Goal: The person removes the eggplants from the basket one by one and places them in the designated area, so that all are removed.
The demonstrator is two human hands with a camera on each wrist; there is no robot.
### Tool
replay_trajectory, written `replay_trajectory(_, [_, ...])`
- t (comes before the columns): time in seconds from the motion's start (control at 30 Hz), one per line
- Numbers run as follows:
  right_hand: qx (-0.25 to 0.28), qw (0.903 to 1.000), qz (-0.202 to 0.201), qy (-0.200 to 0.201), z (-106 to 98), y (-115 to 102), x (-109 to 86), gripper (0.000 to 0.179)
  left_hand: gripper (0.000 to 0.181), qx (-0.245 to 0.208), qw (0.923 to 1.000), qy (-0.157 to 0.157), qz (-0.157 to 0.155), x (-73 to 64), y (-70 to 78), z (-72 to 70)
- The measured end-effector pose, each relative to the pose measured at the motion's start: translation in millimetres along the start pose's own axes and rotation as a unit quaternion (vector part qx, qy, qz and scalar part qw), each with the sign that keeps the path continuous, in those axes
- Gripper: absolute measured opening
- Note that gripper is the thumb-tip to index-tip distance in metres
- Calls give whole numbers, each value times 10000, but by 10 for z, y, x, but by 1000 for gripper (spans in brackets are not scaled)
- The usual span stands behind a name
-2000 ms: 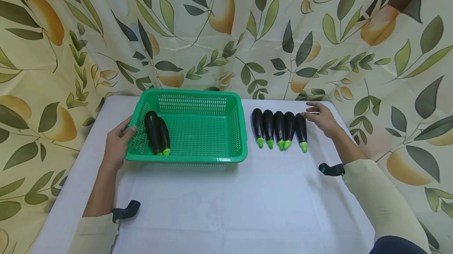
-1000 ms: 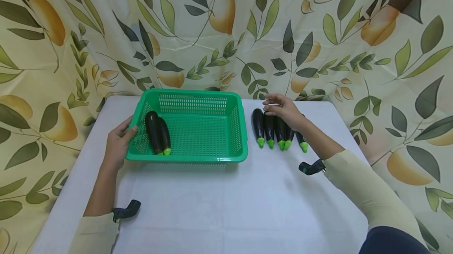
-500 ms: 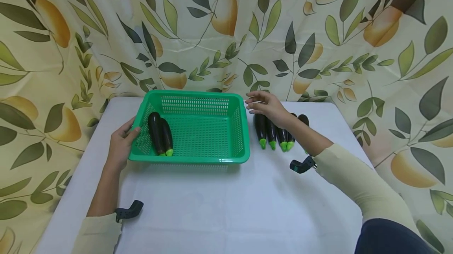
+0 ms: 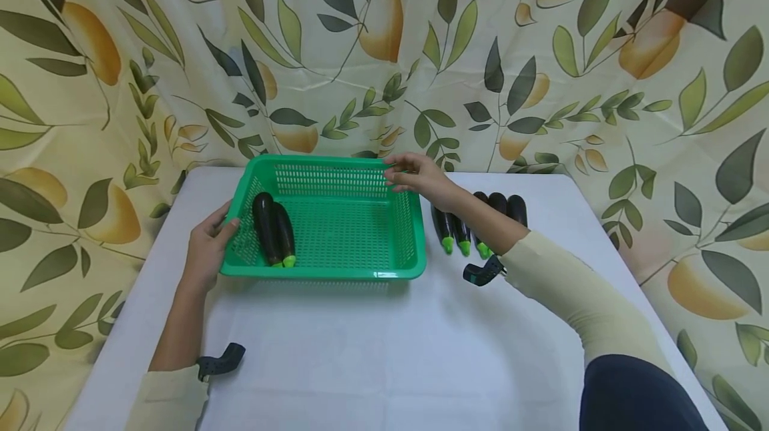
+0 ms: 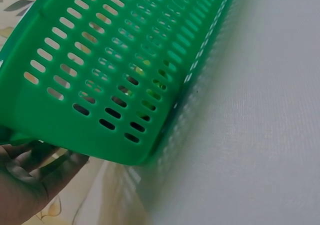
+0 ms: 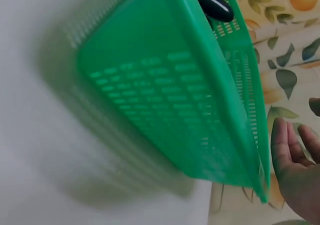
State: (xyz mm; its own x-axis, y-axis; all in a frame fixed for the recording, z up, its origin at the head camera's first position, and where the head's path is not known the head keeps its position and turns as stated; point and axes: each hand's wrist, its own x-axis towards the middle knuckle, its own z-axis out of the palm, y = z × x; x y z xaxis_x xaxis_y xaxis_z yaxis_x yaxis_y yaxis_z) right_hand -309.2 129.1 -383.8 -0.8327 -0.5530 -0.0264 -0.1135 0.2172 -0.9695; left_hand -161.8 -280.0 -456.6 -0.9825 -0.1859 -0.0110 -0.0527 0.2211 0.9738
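A green perforated plastic basket (image 4: pixel 324 272) stands on the table, with two dark eggplants (image 4: pixel 266 227) lying side by side at its left. My left hand (image 4: pixel 207 244) grips the basket's left side; in the left wrist view its fingers (image 5: pixel 65 172) reach under the rim. Over the basket's back right corner is my right hand (image 4: pixel 423 181), fingers loosely bent and nothing held between them. The right wrist view shows that hand (image 6: pixel 300 175) beside the basket's rim. A row of several green-tipped eggplants (image 4: pixel 517 207) lies right of the basket, partly hidden by my right forearm.
A white cloth (image 4: pixel 360 364) covers the table. Behind it and down both sides hangs a curtain (image 4: pixel 384 104) printed with leaves and fruit. Each wrist carries a small black camera mount (image 4: pixel 221 361).
My right hand has moved left from the right end of the eggplant row, across the row, to the basket's back right corner. The left hand keeps its grip on the basket.
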Motion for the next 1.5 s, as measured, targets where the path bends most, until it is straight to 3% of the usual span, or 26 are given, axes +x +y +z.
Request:
replay_trajectory(0.43, [94,9988,155,-462,329,-185,379,48,53,421,9989,170,-120,-22,54,47])
replay_trajectory(1.03, [-123,9935,145,-1121,613,-255,841,47,55,278,9993,119,-215,-4,20,41])
replay_trajectory(1.5, [18,9938,-28,-1110,911,-117,1071,42,54,325,9993,130,-142,-12,33,47])
